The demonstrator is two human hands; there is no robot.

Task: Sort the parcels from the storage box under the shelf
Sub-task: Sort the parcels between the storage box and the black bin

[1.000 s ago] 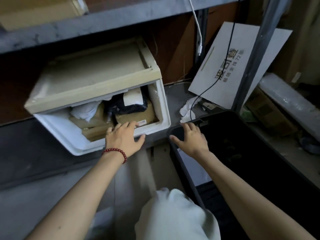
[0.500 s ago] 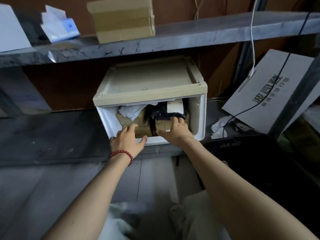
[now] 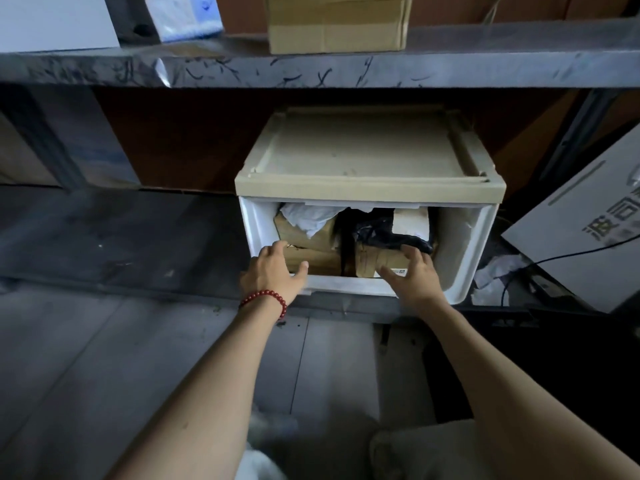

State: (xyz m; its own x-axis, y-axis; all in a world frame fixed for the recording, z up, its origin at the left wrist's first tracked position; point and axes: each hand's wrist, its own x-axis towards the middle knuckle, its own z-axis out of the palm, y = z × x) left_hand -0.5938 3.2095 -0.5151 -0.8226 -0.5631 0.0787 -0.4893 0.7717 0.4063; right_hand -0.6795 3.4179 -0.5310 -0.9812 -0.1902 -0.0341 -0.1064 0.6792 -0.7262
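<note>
A white storage box (image 3: 464,258) with a beige lid (image 3: 363,157) sits under the shelf, its front open. Inside lie a brown cardboard parcel (image 3: 374,259) at the right, another brown parcel (image 3: 318,261) at the left, a black bag parcel (image 3: 381,233) and a white bag (image 3: 308,218) on top. My left hand (image 3: 273,271) grips the box's front rim at the left, fingers inside and thumb along the outside. My right hand (image 3: 415,278) rests spread on the right brown parcel, fingertips touching the black bag.
The grey shelf board (image 3: 311,71) runs above the box, with a taped carton (image 3: 336,26) on it. A white printed board (image 3: 581,237) leans at the right, with crumpled paper (image 3: 495,271) and a black cable beside it. A dark crate (image 3: 554,341) stands at the lower right.
My right hand came from the dark crate's edge into the storage box and now lies on the right brown parcel. My left hand stayed on the front rim. The view shifted left and up.
</note>
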